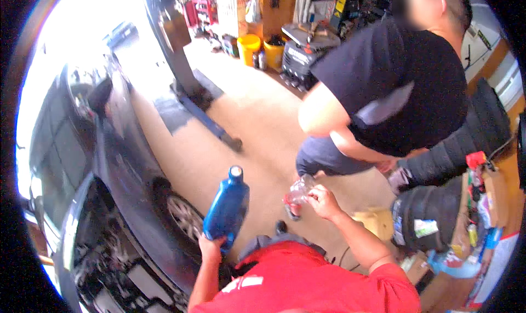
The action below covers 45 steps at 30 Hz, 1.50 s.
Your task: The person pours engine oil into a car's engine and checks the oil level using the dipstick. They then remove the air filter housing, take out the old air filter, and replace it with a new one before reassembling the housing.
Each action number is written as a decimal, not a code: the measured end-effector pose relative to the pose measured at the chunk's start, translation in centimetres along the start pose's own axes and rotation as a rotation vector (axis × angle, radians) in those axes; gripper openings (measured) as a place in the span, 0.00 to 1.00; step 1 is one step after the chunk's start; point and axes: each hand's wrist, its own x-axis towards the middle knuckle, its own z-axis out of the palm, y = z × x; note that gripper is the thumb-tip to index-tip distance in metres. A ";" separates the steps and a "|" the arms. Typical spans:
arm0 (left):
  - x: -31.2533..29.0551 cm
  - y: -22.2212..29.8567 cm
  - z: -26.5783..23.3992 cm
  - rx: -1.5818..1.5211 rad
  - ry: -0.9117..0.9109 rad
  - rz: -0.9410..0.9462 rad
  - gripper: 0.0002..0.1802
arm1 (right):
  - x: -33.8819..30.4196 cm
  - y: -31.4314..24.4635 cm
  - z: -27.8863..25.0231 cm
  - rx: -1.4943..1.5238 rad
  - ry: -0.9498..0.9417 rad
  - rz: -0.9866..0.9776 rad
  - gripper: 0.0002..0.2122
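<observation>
A blue plastic jug (226, 206) with a pale cap stands tilted in my left hand (212, 245), whose fingers are wrapped round its lower end. The jug is beside the front wheel (185, 213) of a dark car. Out to the right, my right hand (325, 203) pinches a clear, see-through plastic piece (301, 190); its exact kind is hard to make out. That piece is held over the floor, apart from the jug. My red sleeves and shirt fill the lower edge.
The dark car (123, 143), its engine bay (129, 269) exposed, takes up the left. A lift post (175, 50) has a low arm (211, 124) on the floor. One person in a black shirt (394, 88) bends at the right by stacked tires (430, 209). Yellow buckets (249, 49) stand behind.
</observation>
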 end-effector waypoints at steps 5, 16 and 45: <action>9.0 5.9 2.2 -0.104 0.048 -0.023 0.26 | 15.8 -0.3 3.9 0.030 -0.060 -0.136 0.07; 37.8 12.0 12.2 -0.165 0.089 -0.117 0.24 | 52.6 -1.0 6.3 0.119 -0.023 -0.124 0.09; 111.3 44.4 38.4 -0.346 0.209 -0.035 0.24 | 145.1 3.2 14.3 0.052 -0.013 -0.396 0.06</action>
